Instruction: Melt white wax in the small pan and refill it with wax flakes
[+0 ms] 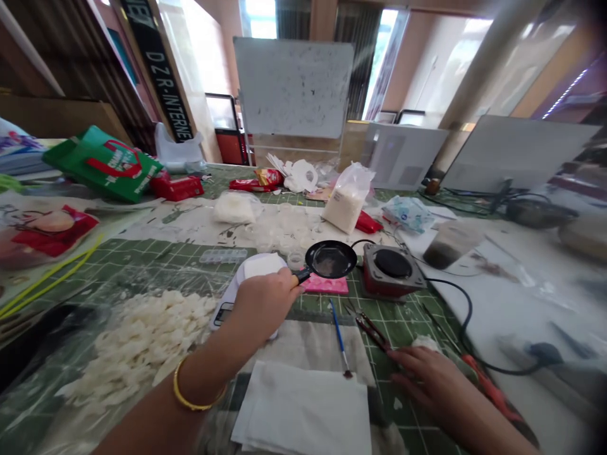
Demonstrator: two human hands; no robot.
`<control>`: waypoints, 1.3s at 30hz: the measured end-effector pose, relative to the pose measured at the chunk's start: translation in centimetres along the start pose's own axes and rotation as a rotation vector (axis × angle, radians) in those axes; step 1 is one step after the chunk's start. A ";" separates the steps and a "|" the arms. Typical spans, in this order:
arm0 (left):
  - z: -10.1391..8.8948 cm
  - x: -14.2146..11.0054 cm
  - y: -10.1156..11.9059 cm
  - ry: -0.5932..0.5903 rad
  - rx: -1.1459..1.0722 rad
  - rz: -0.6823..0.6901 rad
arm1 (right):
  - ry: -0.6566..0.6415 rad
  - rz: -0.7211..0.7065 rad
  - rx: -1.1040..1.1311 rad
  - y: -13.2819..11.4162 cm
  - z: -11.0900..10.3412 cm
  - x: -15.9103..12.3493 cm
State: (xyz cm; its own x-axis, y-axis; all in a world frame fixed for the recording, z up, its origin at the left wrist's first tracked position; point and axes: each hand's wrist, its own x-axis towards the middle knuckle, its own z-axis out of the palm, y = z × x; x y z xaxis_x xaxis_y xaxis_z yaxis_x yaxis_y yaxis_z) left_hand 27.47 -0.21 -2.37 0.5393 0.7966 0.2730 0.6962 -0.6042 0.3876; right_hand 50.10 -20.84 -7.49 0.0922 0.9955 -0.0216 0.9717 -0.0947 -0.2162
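Observation:
My left hand point(265, 297) is closed round the handle of a small black frying pan point(331, 259), held up over the middle of the table. Below the pan lies a pink silicone mould point(327, 284). A white kitchen scale point(224, 314) stands under my left wrist, a white block point(262, 265) on it. My right hand point(427, 376) is low at the right, its fingertips at the end of dark red thread snips point(374, 331) with pointed metal tips. A paintbrush point(339, 335) with a blue handle lies left of the snips, its bristles by a stack of white tissues point(303, 411).
A small electric hotplate point(393, 268) stands right of the pan, its black cord running right. White flakes point(147, 341) lie on plastic at the left. Farther back are clear cups point(284, 227), a bag of white granules point(348, 199) and a beaker of dark stuff point(448, 246).

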 end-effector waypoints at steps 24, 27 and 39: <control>-1.2 -4.1 -5.9 -0.268 0.279 -0.394 | 0.102 -0.341 0.000 -2.1 1.0 1.8; -4.5 -4.8 -8.2 -0.194 0.176 -0.387 | 0.112 -0.361 0.006 -3.1 0.5 2.7; -11.7 -11.9 -20.9 -0.411 0.253 -0.662 | 0.231 -0.494 0.161 -5.0 0.8 5.0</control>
State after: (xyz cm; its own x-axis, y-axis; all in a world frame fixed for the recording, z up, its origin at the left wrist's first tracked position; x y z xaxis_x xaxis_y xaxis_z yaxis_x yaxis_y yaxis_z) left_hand 0.92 3.12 -3.38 0.0752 0.9490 -0.3062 0.9906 -0.0361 0.1316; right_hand 45.53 -15.42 -7.31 -0.3026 0.8942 0.3300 0.8676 0.4018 -0.2929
